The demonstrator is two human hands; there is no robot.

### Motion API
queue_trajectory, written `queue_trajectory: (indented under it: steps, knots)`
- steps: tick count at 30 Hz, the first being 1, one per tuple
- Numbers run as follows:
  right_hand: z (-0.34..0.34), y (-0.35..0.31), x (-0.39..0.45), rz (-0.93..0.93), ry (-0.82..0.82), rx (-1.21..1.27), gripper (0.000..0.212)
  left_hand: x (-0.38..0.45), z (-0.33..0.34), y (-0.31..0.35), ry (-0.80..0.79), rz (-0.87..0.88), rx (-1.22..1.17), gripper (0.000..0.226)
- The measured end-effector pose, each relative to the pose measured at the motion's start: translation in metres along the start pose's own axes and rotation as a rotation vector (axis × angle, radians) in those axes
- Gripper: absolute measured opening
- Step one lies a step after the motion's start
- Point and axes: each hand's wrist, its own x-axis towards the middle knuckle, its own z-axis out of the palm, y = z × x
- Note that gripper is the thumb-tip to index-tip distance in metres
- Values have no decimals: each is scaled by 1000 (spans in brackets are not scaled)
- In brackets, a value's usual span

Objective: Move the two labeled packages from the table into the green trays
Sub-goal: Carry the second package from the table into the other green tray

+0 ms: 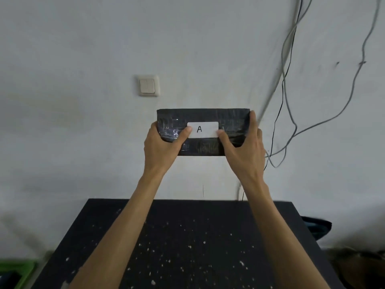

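Black table [187,247], paint-flecked, fills the bottom of the view, both forearms reaching out across it. Up above its far edge, against the white wall [83,59], the black-wrapped package [203,115] is lifted clear, white "A" label [205,129] facing us. Left hand [161,148] and right hand [242,148] clamp its ends, thumbs on the label. Green tray [25,270] peeks in beside the table's near-left corner.

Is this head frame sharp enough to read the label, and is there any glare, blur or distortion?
Head view: label reads "A" sharply; plastic wrap on the black package shows faint sheen; cables at right bow from wide-angle distortion; green tray at the lower left corner is soft; lighting flat and dim.
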Motion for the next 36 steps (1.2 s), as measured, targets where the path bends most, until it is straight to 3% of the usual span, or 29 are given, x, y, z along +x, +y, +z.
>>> queue_trajectory:
  steps: [11,17,21,26,33,36]
  knots:
    - [-10,-12,-1,-66,73,16,86,-6,-5,5,51,38,-72,67]
    - [3,-11,-3,-64,33,-11,85,-1,-13,-3,50,10,-61,65]
    - [30,-2,-18,-37,-82,-48,84,-9,-31,-34,40,-65,-2,70]
    - [85,-2,-65,1,-347,-97,83,-35,-83,-96,65,-223,82,85]
    - [184,-45,-156,18,-637,-100,85,-69,-200,-179,142,-391,237,70]
    - [232,-74,-208,13,-739,-103,86,-82,-265,-218,209,-424,364,75]
